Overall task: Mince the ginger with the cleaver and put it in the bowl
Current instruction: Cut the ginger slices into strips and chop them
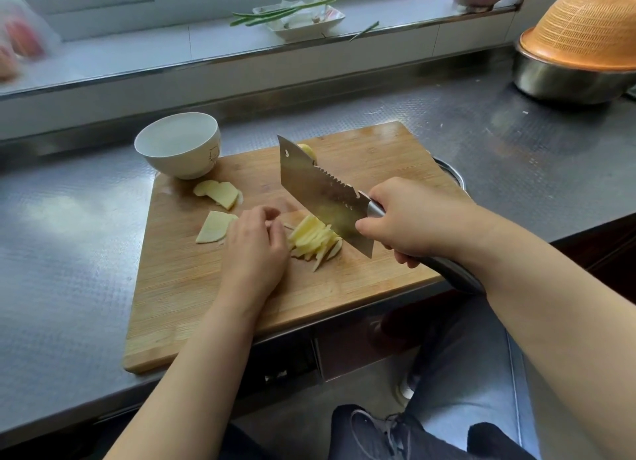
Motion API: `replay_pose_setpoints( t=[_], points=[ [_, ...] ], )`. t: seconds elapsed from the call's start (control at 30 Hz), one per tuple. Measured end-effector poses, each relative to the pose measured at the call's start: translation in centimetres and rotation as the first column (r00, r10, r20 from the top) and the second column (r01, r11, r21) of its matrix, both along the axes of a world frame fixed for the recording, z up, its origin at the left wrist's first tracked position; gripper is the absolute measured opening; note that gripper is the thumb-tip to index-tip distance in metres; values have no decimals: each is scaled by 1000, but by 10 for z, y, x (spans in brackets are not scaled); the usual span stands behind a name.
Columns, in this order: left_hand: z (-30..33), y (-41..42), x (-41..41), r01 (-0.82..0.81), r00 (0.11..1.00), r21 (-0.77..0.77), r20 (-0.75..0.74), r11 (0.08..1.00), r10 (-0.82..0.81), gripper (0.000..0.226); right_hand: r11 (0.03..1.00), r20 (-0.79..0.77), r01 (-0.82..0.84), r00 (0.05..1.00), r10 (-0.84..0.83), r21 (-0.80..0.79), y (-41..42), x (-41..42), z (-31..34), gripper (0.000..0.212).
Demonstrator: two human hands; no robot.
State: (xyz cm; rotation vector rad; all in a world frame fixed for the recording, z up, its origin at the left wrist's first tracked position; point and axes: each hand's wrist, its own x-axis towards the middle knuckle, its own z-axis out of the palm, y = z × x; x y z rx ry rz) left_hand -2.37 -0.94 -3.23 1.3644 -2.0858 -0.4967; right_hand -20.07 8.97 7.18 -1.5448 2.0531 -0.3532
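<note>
On the wooden cutting board [361, 287] lies a pile of ginger strips [315, 239]. My right hand [413, 218] grips the steel handle of the cleaver [320, 191], whose blade stands on edge against the right side of the strips. My left hand [254, 249] rests with curled fingers on the left end of the pile, holding it down. Flat ginger slices [220, 193] and one more slice [215, 232] lie to the left. A ginger chunk [308, 150] peeks out behind the blade. The white bowl [179, 143] stands empty at the board's far left corner.
The board lies on a steel counter [69, 253] and overhangs its front edge. A steel basin [568, 77] under an orange colander [585, 29] stands at the far right. A white dish [303, 21] with green stalks sits on the sill. A metal rim [451, 174] shows behind the board.
</note>
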Motion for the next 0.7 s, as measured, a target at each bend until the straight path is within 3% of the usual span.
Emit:
replay_pose_setpoints(
  t=[0.13, 0.3, 0.5, 0.7],
  points=[
    [3, 7, -1, 114, 992, 14, 57, 993, -115, 32, 1000, -5, -9, 1000, 9, 0, 0, -1, 1, 12],
    [0, 11, -2, 124, 969, -113, 227, 986, -96, 55, 1000, -10, -1, 1000, 1, -5, 1, -2, 1, 12],
    [1, 10, -11, 313, 948, -20, 65, 950, -311, 40, 1000, -9, -11, 1000, 11, -13, 0, -3, 1, 19],
    [6, 4, -15, 363, 931, 28, 22, 931, -364, 31, 1000, -17, -4, 1000, 4, 10, -2, -3, 0, 16]
  ],
)
